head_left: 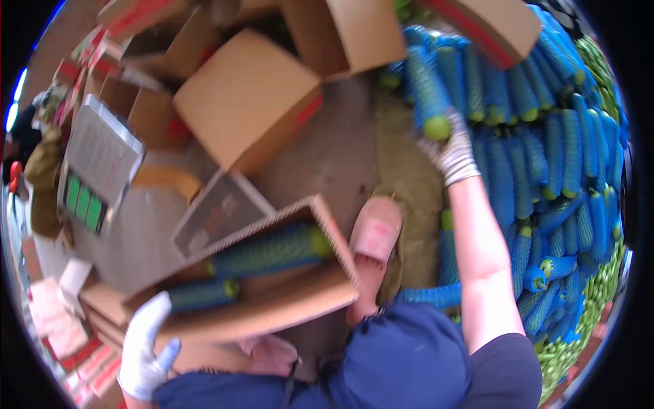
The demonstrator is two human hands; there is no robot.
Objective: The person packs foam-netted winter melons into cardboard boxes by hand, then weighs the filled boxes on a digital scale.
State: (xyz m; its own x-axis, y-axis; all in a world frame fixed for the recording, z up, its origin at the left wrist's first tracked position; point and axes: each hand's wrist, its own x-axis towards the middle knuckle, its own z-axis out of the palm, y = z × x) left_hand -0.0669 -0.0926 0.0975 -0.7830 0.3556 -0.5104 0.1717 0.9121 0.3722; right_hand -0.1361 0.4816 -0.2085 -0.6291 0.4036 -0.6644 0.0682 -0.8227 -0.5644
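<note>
My right hand (453,153), in a striped white glove, is closed on a long green gourd (428,95) in a blue mesh sleeve. It lifts the gourd's pale green end toward me, beside the stack of sleeved gourds (504,170). At lower left, my left hand (144,351), gloved in white with bluish fingertips, has its fingers stretched out and thumb apart. Those fingers lie right at the near left corner of an open cardboard box (272,317). Inside that box lie a large sleeved gourd (269,252) and a smaller one (201,294).
A scale (102,153) with a green display stands at left, its metal platform (221,211) behind the box. More cardboard boxes (248,95) crowd the back. Brown cloth (409,163) covers the floor by my slippered foot (376,228). Loose green vegetables (599,75) edge the stack at right.
</note>
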